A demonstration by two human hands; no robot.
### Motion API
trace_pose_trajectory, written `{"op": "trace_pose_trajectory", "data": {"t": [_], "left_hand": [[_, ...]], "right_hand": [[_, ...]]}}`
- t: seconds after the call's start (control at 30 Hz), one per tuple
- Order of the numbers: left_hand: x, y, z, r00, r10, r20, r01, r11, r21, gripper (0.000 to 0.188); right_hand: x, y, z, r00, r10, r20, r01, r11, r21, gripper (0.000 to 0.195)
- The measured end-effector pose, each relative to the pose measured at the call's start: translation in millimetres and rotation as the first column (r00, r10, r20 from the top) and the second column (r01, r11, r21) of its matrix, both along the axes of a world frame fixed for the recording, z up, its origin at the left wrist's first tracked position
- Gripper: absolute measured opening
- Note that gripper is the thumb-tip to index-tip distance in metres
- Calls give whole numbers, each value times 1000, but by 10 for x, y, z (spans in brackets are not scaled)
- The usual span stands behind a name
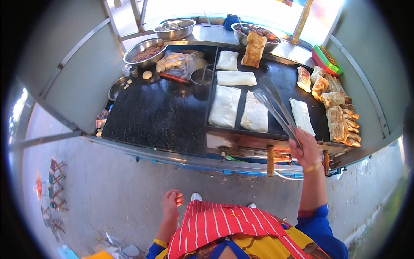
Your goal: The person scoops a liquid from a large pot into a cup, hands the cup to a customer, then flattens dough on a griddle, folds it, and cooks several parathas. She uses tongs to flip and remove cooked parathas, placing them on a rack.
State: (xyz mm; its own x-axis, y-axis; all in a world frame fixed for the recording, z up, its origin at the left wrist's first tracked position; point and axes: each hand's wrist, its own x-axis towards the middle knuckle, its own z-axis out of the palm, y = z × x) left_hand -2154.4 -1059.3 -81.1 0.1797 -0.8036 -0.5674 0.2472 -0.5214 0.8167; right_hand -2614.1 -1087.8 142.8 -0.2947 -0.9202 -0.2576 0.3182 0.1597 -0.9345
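My right hand (305,147) grips metal tongs (275,103), whose arms are spread above the griddle (278,71). Near their tips lies a pale, lightly spotted dough parcel (255,113). Left of it is a larger white parcel (224,106), with two more (236,78) (227,60) behind. A narrow white parcel (302,116) rests to the right, partly behind my hand. At the back, a browned parcel (254,50) stands tilted up before a bowl; whether it touches the bowl I cannot tell. Low by my apron, my left hand (172,202) hangs with curled fingers, holding nothing.
Browned parcels (336,123) line the griddle's right edge beside a green-and-red basket (328,60). Wooden handles (270,160) jut from the front. On the left are a black worktop (158,113), a rolling pin (174,77), a metal pot (202,77) and a bowl of filling (145,51).
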Motion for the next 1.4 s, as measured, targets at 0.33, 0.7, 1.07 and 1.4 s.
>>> {"op": "trace_pose_trajectory", "data": {"t": [0.33,0.7,1.07,1.4], "left_hand": [[969,-1280,496,981,-114,155,135,982,-135,15],[819,-1641,725,959,-159,233,197,969,-151,14],[540,-2402,998,935,-256,246,307,931,-197,15],[663,-3101,1171,854,-467,230,517,812,-273,17]], "right_hand": [[177,-2204,240,941,-158,-301,214,963,161,39],[-321,-2601,529,915,240,-325,-48,862,504,43],[-17,-2925,-60,994,29,106,-55,966,253,38],[769,-3919,-342,897,-399,189,368,912,181,22]]}}
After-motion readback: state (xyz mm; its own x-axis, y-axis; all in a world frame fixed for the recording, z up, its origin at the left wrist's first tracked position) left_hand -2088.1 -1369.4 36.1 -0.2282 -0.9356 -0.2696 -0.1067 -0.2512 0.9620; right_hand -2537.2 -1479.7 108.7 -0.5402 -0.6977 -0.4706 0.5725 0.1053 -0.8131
